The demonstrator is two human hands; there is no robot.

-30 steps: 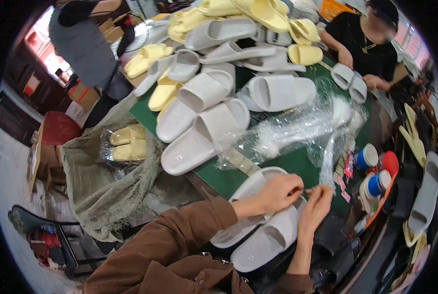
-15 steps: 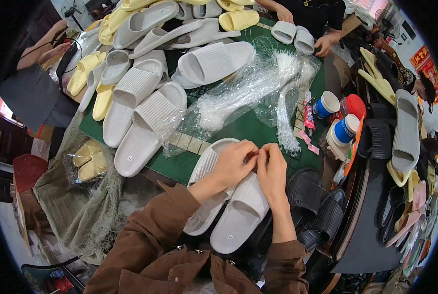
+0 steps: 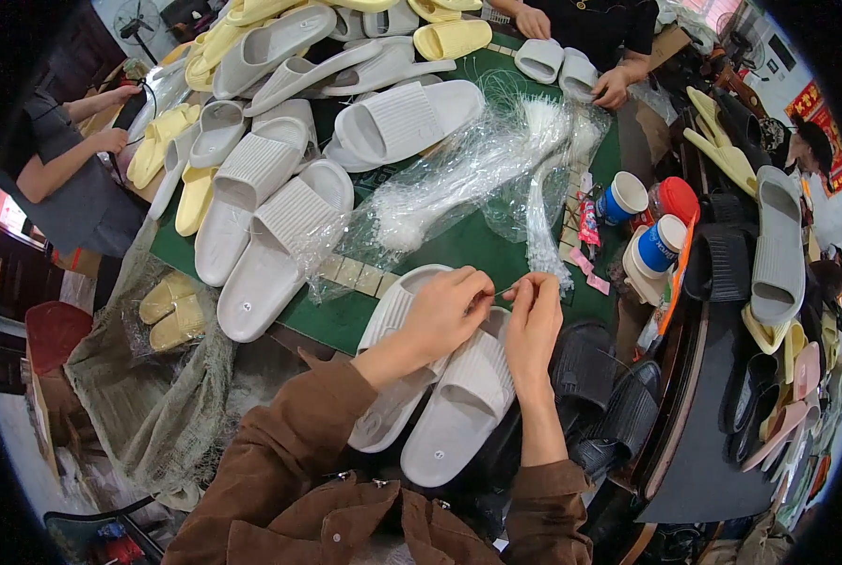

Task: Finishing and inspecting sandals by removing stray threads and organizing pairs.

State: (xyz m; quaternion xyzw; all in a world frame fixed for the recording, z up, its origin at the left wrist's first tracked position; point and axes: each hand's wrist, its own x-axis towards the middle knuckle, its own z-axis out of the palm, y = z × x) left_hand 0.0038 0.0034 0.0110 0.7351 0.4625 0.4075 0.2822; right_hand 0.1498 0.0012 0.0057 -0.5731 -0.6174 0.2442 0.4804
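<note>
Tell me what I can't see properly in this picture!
- Head view: whether the left hand and right hand pinch something; fingers hide it.
- Head view: the middle of the grey slide sandal under the left hand, which covers it.
- Head view: the sandal pile's top; upper edge cuts it.
- Head view: black-shirted person's head; same edge.

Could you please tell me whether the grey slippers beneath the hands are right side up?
Right side up: both grey slippers show straps and footbeds uppermost.

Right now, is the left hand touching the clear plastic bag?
Apart. The head view shows green tabletop in the gap between the left hand and the clear plastic bag.
</note>
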